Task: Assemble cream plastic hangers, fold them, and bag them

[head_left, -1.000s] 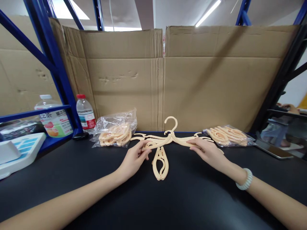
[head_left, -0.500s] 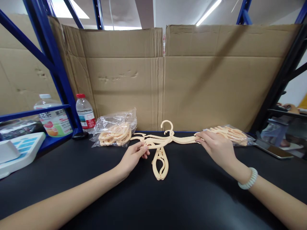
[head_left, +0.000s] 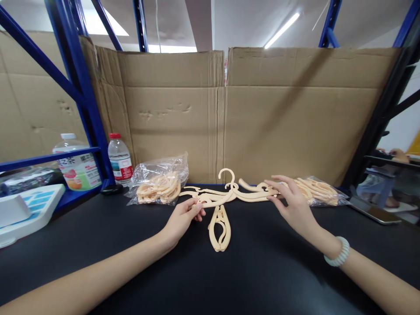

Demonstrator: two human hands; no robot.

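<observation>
A cream plastic hanger [head_left: 229, 192] lies flat on the black table [head_left: 210, 280], hook pointing at the cardboard wall. My left hand [head_left: 182, 218] pinches the hanger's left arm between thumb and fingers. My right hand [head_left: 292, 203] grips the right arm near its end, with the fingers partly spread and the arm folded inward. A separate looped cream piece [head_left: 219, 227] lies on the table just below the hanger's middle, between my hands.
Two clear bags of cream parts sit against the cardboard wall [head_left: 262, 113]: a left bag [head_left: 159, 183] and a right bag [head_left: 316, 190]. Two bottles [head_left: 120, 159] stand by the blue rack post [head_left: 82, 96]. A white device [head_left: 22, 210] is far left, a phone [head_left: 374, 214] far right.
My right hand slid outward along the hanger's right arm, then folded that arm inward and up. The left hand stayed on the left arm. The view tilted slightly down.
</observation>
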